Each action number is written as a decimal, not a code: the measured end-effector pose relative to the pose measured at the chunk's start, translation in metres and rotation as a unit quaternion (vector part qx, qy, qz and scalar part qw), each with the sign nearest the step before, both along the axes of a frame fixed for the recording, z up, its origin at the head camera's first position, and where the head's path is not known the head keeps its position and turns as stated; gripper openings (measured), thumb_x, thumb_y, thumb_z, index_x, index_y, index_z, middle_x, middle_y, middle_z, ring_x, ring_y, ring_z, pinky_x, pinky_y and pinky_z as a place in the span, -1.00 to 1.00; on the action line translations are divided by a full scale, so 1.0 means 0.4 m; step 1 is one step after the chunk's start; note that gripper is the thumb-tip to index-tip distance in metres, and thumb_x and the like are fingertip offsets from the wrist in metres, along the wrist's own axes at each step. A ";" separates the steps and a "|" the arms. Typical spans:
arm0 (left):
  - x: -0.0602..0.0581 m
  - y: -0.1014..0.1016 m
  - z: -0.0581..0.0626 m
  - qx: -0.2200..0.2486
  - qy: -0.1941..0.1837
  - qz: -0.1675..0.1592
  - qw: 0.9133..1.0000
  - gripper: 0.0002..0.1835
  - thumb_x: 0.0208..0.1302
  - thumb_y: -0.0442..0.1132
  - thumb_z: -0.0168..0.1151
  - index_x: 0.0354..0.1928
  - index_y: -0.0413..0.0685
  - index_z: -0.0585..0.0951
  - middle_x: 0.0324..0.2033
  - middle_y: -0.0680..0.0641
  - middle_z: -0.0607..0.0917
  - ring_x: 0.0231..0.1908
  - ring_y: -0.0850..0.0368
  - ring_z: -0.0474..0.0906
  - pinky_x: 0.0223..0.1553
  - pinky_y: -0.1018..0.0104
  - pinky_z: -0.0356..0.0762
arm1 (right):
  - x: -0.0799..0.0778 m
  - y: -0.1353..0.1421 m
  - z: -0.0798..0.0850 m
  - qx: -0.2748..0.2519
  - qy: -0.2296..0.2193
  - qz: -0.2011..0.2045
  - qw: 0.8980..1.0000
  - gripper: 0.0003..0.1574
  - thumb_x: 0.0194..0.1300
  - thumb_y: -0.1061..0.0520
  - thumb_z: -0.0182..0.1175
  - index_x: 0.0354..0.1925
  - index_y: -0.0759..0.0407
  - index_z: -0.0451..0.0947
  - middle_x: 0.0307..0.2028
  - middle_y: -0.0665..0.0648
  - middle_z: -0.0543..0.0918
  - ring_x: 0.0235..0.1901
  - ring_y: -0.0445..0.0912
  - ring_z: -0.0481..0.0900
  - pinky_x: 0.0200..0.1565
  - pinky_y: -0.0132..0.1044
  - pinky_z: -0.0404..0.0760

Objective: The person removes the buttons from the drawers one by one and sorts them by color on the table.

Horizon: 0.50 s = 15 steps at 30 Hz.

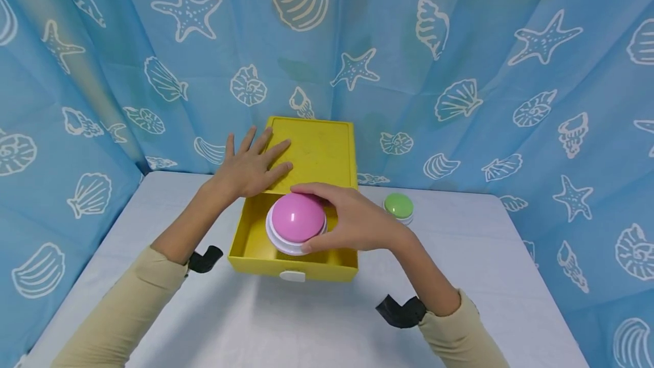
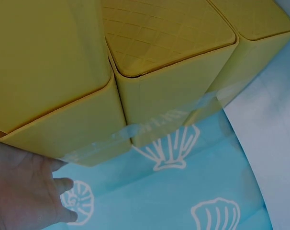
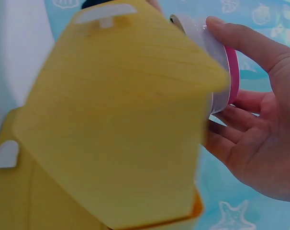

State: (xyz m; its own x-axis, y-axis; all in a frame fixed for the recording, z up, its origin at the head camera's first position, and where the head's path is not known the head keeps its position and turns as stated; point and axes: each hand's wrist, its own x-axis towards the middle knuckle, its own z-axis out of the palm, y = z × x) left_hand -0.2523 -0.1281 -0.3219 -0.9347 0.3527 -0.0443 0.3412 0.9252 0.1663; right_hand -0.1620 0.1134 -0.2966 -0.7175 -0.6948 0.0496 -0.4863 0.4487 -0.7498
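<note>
A large push button with a glossy pink dome [image 1: 297, 217] and a white base [image 3: 214, 57] is in my right hand [image 1: 360, 221]. The thumb and fingers grip it from its right side, over the pulled-out yellow drawer [image 1: 255, 267]. In the right wrist view, the drawer's underside and side cover part of the base. My left hand [image 1: 245, 170] rests on the left edge of the yellow cabinet's top [image 1: 317, 149], fingers spread. The left wrist view shows that hand beside the cabinet, below the drawer's side.
A smaller green button [image 1: 399, 205] with a white base stands on the white table [image 1: 449, 260], right of the cabinet. White knobs mark the drawer fronts, like the lower knob [image 3: 6, 154]. Behind hangs a blue curtain [image 1: 388, 101] with shell prints.
</note>
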 end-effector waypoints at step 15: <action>0.001 -0.003 0.004 0.006 -0.007 -0.005 1.000 -0.27 0.52 0.32 -0.32 0.61 0.23 0.01 0.57 -0.18 -0.21 0.51 -0.25 -0.47 0.31 -0.34 -0.67 | 0.017 0.166 0.067 -0.043 0.016 -0.071 0.996 0.10 -0.02 0.09 0.61 0.43 0.10 0.32 0.27 0.04 0.47 0.23 -0.04 0.43 0.11 -0.07 0.57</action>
